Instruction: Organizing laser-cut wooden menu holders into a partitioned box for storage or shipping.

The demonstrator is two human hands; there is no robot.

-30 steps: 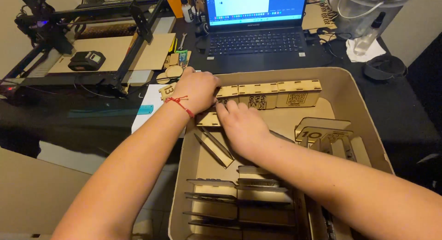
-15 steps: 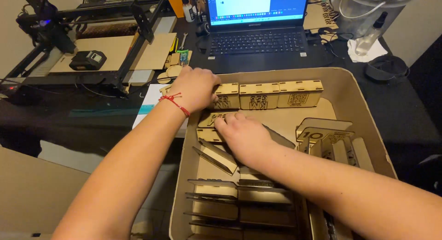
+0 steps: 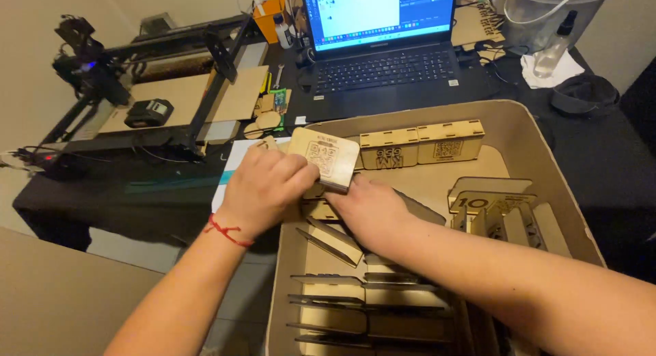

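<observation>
Left hand: the left hand (image 3: 263,188) is closed around a small wooden box (image 3: 324,158), lifted a little above the big cardboard box (image 3: 547,165). The fingers wrap the near side of it. A red string (image 3: 227,231) is tied on the wrist.

Right hand: the right hand (image 3: 369,209) lies low inside the cardboard box, just under the small wooden box. Its fingers are bent and touch the bottom edge of the small wooden box. I cannot tell if it grips it.

Small wooden box: light wood, tilted, with a dark square pattern burned on the flat face. It is at the far left corner of the cardboard box.

Row of wooden boxes: two more wooden boxes (image 3: 420,145) stand side by side against the far wall of the cardboard box, just right of the held one.

Wooden stands: some wooden stands (image 3: 502,209) sit at the right side of the cardboard box.

Flat wooden pieces: thin wooden pieces (image 3: 355,301) stand on edge in the near part of the cardboard box.

Laptop: an open laptop (image 3: 386,48) with a lit screen sits behind the cardboard box.

Cutting machine: a black frame machine (image 3: 143,76) with a wood sheet on it is far to the left of the cardboard box.

Spray bottle: a clear spray bottle (image 3: 552,48) stands behind the cardboard box, to the right of the laptop.
</observation>
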